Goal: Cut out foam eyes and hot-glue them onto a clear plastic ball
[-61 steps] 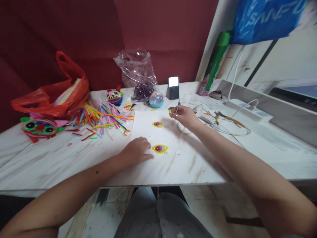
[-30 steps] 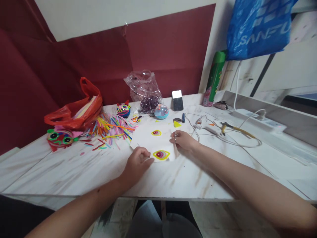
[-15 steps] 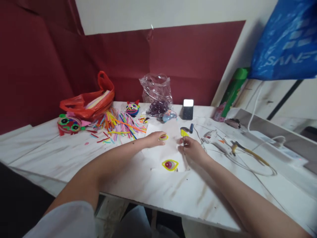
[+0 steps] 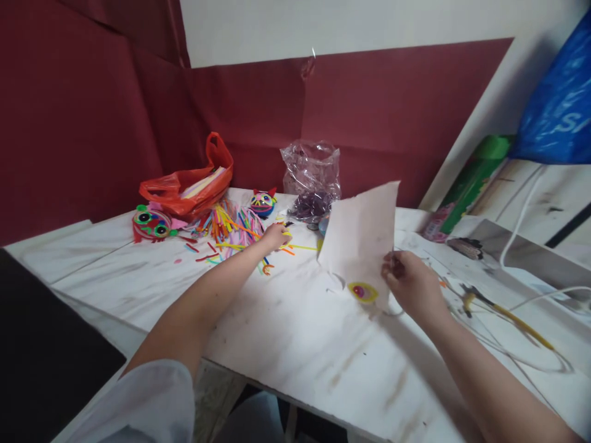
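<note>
My right hand point(image 4: 413, 286) is closed on the edge of a white sheet of paper point(image 4: 362, 227), which stands tilted up off the table. A small dark thin thing shows at those fingertips, too blurred to name. At the sheet's lower edge is an eye-shaped piece point(image 4: 362, 293) with a yellow outline and red centre; whether it sticks to the paper I cannot tell. My left hand point(image 4: 274, 237) reaches forward beside the coloured fuzzy strips point(image 4: 231, 231), its fingers closed on a second yellow-edged eye-shaped piece point(image 4: 287, 238), mostly hidden.
Behind the strips are a red plastic bag point(image 4: 184, 191), a decorated ball with green-rimmed eyes point(image 4: 154, 223) and a smaller blue one point(image 4: 263, 203). A clear bag point(image 4: 311, 175) stands at the back. Yellow-handled pliers point(image 4: 512, 314) and cables lie right, near a green can point(image 4: 471, 187).
My right hand has lifted the paper from the table and moved right. My left hand has moved left, off the paper to the strips, with the eye-shaped piece. The view has turned slightly left.
</note>
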A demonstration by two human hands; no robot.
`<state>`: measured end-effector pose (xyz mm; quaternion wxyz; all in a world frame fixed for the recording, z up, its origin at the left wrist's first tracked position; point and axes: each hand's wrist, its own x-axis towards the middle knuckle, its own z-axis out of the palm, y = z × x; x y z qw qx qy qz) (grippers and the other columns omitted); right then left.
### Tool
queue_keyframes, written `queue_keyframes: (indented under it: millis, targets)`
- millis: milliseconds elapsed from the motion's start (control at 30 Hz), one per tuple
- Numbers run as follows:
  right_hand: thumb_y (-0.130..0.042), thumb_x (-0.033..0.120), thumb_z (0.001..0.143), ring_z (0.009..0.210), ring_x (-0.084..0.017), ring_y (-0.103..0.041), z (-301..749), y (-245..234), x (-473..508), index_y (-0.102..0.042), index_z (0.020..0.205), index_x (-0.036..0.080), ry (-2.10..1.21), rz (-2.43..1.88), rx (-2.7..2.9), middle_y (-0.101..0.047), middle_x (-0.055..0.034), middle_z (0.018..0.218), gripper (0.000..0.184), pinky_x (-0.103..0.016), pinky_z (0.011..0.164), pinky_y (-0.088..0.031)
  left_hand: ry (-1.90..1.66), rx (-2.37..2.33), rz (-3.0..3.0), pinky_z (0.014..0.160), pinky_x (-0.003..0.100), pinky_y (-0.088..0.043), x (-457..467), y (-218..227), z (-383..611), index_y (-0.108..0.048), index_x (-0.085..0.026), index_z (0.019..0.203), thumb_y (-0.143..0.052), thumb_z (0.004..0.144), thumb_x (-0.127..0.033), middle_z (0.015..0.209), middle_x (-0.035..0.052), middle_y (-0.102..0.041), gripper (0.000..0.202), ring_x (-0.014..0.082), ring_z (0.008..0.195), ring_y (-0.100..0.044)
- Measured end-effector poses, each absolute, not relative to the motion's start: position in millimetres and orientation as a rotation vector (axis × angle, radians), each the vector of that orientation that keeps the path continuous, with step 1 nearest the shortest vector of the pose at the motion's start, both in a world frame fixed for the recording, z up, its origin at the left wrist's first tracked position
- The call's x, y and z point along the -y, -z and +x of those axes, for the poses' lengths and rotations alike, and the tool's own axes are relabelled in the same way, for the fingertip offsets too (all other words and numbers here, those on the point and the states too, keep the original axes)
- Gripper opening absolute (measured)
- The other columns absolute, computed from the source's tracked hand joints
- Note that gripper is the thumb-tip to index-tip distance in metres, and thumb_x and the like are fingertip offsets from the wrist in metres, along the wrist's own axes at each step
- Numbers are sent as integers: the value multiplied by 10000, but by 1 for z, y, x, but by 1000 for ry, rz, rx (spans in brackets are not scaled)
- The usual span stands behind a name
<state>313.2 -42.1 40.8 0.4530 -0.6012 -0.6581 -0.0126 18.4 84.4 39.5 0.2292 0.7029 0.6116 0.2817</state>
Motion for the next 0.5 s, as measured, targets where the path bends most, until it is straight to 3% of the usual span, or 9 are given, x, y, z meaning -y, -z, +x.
queue_keyframes:
  millis: [100, 200, 300, 333, 500]
  targets:
    - [-505, 276, 677, 629, -195, -555, 320, -41, 41, -529, 785, 226, 142, -1410, 1615, -554, -27, 685, 121, -328, 613, -447, -884, -1707, 1932, 784, 312, -479, -85, -49, 3, -668, -105, 840, -743, 663, -203, 902, 89, -682, 216, 259, 951, -621]
    - [-514, 249, 693, 632, -179, -552, 319, -42, 44, -526, 802, 230, 135, -1297, 1610, -543, -16, 701, 111, -319, 623, -472, -974, -1600, 1967, 838, 294, -447, -63, -48, 10, -660, -148, 937, -725, 645, -188, 1033, 91, -670, 301, 252, 1071, -565]
    - [-538, 245, 716, 653, -166, -551, 311, -49, 53, -500, 796, 239, 20, -1136, 1533, -539, -10, 720, 89, -304, 647, -490, -898, -1401, 1956, 725, 278, -474, -27, -36, 34, -674, -153, 822, -669, 727, -325, 850, 64, -690, 197, 203, 845, -626]
    - [-547, 263, 729, 661, -165, -550, 307, -52, 56, -489, 795, 241, -22, -1093, 1481, -536, -9, 719, 91, -302, 656, -491, -837, -1312, 1933, 672, 269, -477, -15, -31, 44, -673, -156, 774, -638, 755, -397, 778, 51, -682, 244, 187, 765, -628]
    - [-613, 405, 724, 674, -157, -518, 297, -60, 63, -503, 838, 235, -186, -1126, 1265, -543, -14, 772, 232, -279, 630, -454, -914, -952, 1480, 724, 302, -525, 25, -17, 81, -643, -169, 850, -518, 817, -603, 844, 74, -684, 453, 175, 823, -663]
